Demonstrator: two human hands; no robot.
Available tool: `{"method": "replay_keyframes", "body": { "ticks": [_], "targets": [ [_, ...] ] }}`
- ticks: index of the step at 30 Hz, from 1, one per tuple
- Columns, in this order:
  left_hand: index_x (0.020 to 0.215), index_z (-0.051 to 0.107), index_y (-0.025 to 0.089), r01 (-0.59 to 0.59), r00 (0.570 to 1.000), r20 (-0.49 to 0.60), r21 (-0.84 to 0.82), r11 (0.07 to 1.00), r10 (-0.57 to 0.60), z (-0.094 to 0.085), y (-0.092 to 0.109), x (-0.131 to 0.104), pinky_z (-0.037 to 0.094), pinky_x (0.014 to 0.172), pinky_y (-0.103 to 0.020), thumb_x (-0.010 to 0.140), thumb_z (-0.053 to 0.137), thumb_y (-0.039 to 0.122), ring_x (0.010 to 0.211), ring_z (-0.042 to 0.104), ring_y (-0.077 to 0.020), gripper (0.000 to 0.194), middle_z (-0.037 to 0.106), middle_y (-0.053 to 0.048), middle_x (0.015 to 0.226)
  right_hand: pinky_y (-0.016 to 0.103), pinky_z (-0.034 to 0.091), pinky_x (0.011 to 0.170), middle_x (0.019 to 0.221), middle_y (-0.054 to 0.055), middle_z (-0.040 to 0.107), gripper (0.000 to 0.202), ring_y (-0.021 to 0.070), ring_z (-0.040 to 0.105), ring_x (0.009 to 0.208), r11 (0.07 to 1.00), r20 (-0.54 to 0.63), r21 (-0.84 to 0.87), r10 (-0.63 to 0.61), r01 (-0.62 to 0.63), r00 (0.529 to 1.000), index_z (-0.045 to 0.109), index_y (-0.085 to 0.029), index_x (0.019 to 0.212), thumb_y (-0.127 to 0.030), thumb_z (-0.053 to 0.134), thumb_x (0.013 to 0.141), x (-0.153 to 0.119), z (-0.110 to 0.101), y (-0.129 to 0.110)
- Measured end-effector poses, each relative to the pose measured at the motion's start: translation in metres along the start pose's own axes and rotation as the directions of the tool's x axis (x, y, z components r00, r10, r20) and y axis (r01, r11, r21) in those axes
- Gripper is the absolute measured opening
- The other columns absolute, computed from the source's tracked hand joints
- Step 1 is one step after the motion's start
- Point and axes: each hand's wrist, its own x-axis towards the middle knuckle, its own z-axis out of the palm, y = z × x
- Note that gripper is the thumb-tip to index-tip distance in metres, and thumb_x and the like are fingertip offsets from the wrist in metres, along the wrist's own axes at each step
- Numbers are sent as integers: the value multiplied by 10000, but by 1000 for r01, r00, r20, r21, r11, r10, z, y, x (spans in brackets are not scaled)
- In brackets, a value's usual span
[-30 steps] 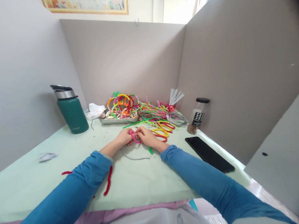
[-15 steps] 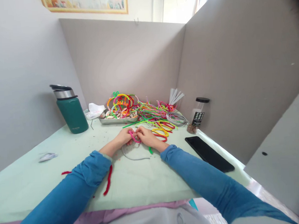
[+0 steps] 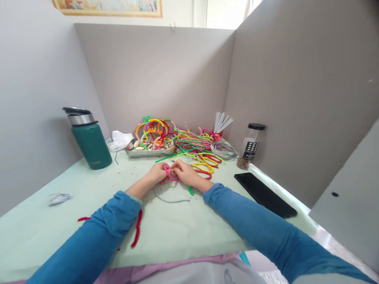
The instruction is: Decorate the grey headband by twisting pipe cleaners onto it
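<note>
My left hand (image 3: 158, 173) and my right hand (image 3: 185, 172) meet over the middle of the table, both with fingers pinched on a bent pink pipe cleaner (image 3: 170, 175). The fingertips partly hide it. From beneath the hands a thin grey wire (image 3: 172, 201) curves toward me and to the right along the tabletop. A short green pipe cleaner piece (image 3: 191, 190) lies under my right wrist. Beside my left sleeve rests a red pipe cleaner piece (image 3: 137, 229). Yellow and red bent pipe cleaners (image 3: 206, 166) lie just right of my right hand.
A metal tray (image 3: 150, 153) with pipe cleaner shapes stands at the back, beside a heap of pipe cleaners (image 3: 192, 139) and a grey wire coil (image 3: 224, 150). A green bottle (image 3: 92, 145) stands left; a jar (image 3: 250, 147) and a black phone (image 3: 265, 194) are right. Partitions surround the table.
</note>
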Motion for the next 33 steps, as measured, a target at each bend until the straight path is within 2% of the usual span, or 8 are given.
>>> {"method": "replay_keyframes", "body": {
  "ticks": [10,21,33],
  "targets": [
    [638,492,161,-8,1000,11,5,1000,8,0,-3,2,283,352,-166,747,586,323,304,374,-60,217,443,65,351,236,380,608,707,-19,599,146,127,540,649,1000,-6,-16,0,0,1000,532,-192,850,-131,416,785,0,-1,-1],
    [642,472,171,-19,1000,10,17,1000,18,0,-5,3,297,346,-170,757,541,268,313,382,-71,165,445,61,354,231,376,607,709,-20,597,148,124,537,649,1000,-2,-21,3,-3,1000,534,-189,851,-128,415,786,-1,-1,-3],
    [642,497,168,-39,999,19,31,999,39,0,-9,5,305,361,-173,739,571,340,328,396,-72,210,441,62,370,237,383,624,719,-16,603,147,131,535,666,1000,-3,-31,5,-5,1000,541,-195,835,-128,422,781,-1,-2,-4]
  ]
}}
